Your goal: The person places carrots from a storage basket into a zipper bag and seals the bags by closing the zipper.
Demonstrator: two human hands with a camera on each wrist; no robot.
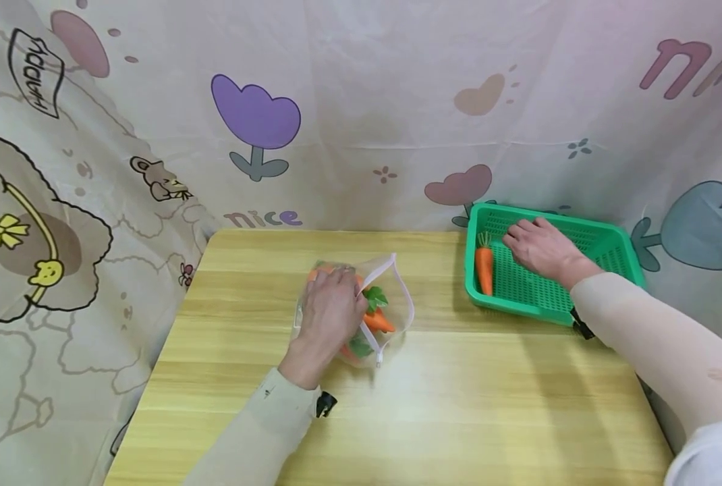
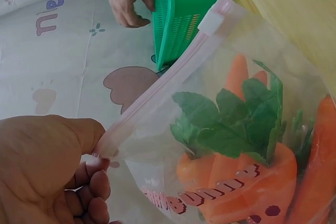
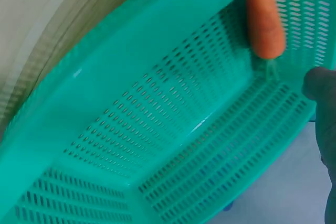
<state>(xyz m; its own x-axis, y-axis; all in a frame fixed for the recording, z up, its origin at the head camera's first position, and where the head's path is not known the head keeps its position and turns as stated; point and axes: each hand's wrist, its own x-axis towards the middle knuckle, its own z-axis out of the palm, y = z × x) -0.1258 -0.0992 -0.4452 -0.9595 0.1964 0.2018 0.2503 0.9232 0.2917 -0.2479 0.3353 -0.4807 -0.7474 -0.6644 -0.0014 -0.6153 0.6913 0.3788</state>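
Note:
My left hand point(image 1: 330, 307) pinches one end of the pink zip edge of a clear zip bag point(image 2: 147, 145) between thumb and fingers. Inside the bag are several orange vegetables: carrots point(image 2: 316, 156) and a plump, ribbed orange one point(image 2: 241, 177) with green leaves point(image 2: 215, 119). The bag's mouth gapes toward the right. Over the green plastic basket point(image 1: 519, 309), my right hand point(image 1: 540, 250) hangs with loosely bent fingers and nothing visible in them. One carrot point(image 1: 485, 270) lies along the basket's left side, just left of that hand.
Both the bag and the basket rest on a light wooden table point(image 1: 434, 405). A printed curtain point(image 1: 361, 101) hangs right behind the table's back edge and along its left side. The zip's white slider point(image 2: 211, 22) sits at the other end of the bag's edge.

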